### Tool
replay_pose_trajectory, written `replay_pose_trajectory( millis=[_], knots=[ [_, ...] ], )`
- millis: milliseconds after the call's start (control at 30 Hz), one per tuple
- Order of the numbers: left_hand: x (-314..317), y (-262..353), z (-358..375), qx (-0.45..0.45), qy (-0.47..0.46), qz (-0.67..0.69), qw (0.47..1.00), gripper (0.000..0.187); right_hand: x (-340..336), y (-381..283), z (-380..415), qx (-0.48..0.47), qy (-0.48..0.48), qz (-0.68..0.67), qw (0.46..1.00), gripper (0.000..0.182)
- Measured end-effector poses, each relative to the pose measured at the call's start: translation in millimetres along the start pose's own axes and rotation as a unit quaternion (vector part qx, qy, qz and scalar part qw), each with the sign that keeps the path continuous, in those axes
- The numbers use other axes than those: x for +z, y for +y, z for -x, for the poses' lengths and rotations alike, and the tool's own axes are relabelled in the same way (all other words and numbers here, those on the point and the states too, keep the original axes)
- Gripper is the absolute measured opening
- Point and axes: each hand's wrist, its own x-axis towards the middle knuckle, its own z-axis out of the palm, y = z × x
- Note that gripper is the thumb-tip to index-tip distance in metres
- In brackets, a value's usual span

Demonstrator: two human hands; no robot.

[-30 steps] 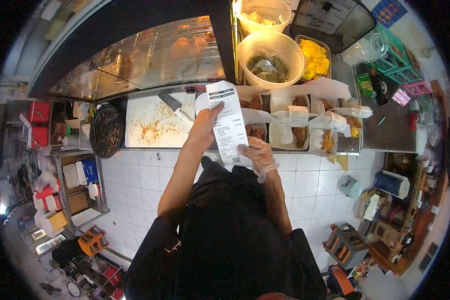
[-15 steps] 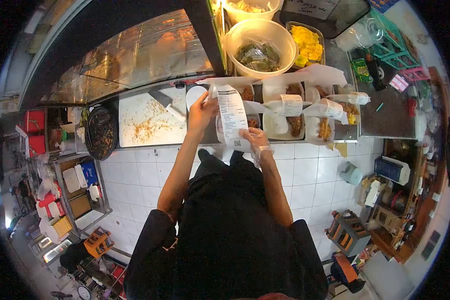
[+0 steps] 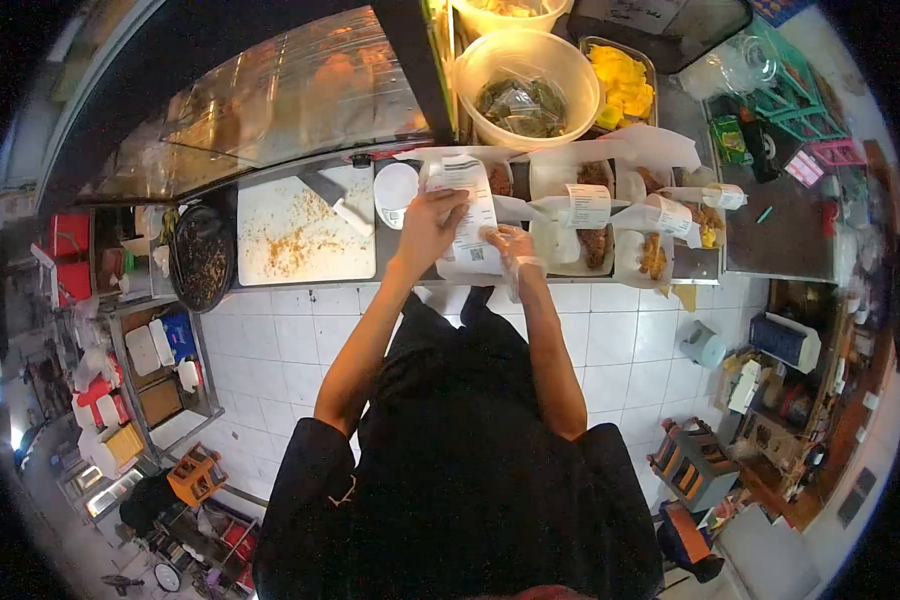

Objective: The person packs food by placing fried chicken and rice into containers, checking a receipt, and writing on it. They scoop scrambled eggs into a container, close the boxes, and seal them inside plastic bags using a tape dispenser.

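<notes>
Receipt moved forward: long, white, black-printed, QR-coded.

It's a takeaway food kitchen, clearly! Look at the board: crumbs everywhere, knife at its back corner. Behind it, a glass cabinet; left of it, a dark pan; to its right, hands on a printed slip, then, farther right of it, labelled boxes of fried food!
</notes>
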Motion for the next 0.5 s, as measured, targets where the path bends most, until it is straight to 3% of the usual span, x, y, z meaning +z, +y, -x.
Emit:
replay_pose_trajectory(
  millis=[67,100,233,333,367,433,500],
  knots=[
    [11.8,-9.3,-8.6,0.073,-0.031,-0.029,0.996,0.023,-4.4,33.2,-28.1,-0.073,-0.034,-0.048,0.996,0.037],
    [13.2,-12.1,-11.4,0.075,-0.034,-0.027,0.996,0.023,0.3,27.5,-31.2,-0.017,0.0,-0.005,1.0,0.043],
    [9.1,-28.3,-11.0,0.049,-0.076,-0.039,0.995,0.031,-0.2,11.3,-11.3,-0.004,-0.035,-0.014,0.999,0.035],
    [-1.3,-37.7,-5.3,0.079,-0.067,-0.028,0.994,0.042,-12.4,14.5,3.1,-0.09,-0.003,0.07,0.993,0.049],
    [-7.5,-38.5,-1.4,0.074,-0.027,-0.033,0.996,0.045,-24.5,23.8,10.0,-0.132,0.014,0.065,0.989,0.049],
    [-22.8,-31.4,8.3,0.012,0.03,-0.017,0.999,0.046,-48.6,11.0,39.1,-0.1,0.106,0.101,0.984,0.05],
    [-35.6,-42.0,23.0,-0.024,0.058,-0.004,0.998,0.044,-86.6,16.6,59.1,-0.111,0.121,0.088,0.982,0.042]
  ],
)
